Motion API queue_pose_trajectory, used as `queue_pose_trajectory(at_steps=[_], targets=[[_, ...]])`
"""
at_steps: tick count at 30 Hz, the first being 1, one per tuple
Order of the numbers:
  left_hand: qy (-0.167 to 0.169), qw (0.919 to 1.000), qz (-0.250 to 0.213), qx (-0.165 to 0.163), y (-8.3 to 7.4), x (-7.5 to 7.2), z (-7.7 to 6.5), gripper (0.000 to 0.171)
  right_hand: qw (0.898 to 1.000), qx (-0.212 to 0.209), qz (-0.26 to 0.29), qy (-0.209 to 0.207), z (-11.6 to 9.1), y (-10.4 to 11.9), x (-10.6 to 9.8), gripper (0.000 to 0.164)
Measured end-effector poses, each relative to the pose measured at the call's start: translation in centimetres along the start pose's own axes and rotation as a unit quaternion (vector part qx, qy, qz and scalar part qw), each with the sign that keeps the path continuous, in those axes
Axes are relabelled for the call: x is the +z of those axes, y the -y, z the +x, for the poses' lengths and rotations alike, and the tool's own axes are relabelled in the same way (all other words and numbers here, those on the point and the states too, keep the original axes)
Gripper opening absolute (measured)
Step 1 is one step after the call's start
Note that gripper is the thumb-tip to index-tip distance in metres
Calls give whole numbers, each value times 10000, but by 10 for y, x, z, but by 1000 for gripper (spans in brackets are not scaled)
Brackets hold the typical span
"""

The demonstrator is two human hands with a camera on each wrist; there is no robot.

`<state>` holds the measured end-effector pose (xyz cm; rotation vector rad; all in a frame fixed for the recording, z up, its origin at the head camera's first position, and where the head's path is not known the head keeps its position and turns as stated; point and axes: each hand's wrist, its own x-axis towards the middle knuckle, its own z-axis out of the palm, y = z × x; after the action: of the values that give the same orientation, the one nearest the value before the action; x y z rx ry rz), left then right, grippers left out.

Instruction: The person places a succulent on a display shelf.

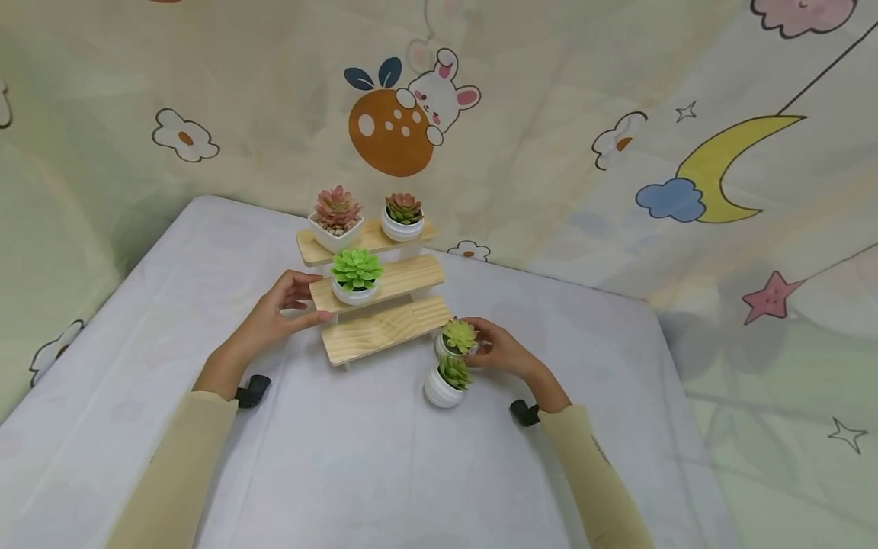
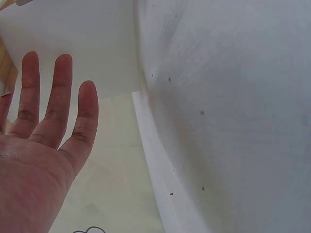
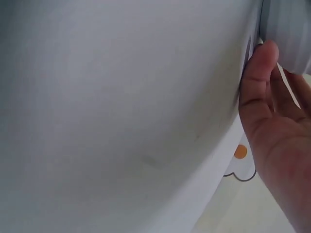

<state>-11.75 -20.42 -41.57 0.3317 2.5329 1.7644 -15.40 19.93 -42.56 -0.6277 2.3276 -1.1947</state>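
Observation:
A three-tier wooden display stand (image 1: 387, 324) stands on the table. At its left end my left hand (image 1: 277, 305) holds the middle tier between thumb and index finger; in the left wrist view the other fingers (image 2: 62, 92) are spread straight, off the wood. To the right of the bottom tier, my right hand (image 1: 499, 349) grips a small potted succulent (image 1: 458, 337) with yellow-green leaves. Its white pot (image 3: 289, 39) shows against my thumb in the right wrist view. Just in front of it is another green potted succulent (image 1: 444, 387), tilted or leaning in its round white pot.
A pink succulent in a square pot (image 1: 336, 217) and a reddish-green succulent (image 1: 402, 217) sit on the top tier. A bright green succulent (image 1: 357, 274) is at the middle tier's left. White cloth covers the table (image 1: 357, 473); a printed curtain (image 1: 535, 152) hangs behind.

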Motion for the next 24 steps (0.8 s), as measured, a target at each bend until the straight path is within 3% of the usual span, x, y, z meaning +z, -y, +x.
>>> queue_pose_trajectory(at_steps=[6, 12, 20, 24], targets=[[-53, 9999, 4, 97, 1, 0, 0, 56, 9991, 88, -413, 3, 7, 6, 2, 69], [-27, 9999, 0, 100, 1, -1, 1, 56, 9986, 134, -449, -225, 5, 5, 2, 70], [-50, 9997, 19, 230, 2, -2, 1, 55, 9940, 550, -244, -916, -11, 9, -7, 73], [-20, 9998, -1, 217, 3, -1, 0, 55, 9893, 540, -108, -1350, -12, 19, -13, 75]])
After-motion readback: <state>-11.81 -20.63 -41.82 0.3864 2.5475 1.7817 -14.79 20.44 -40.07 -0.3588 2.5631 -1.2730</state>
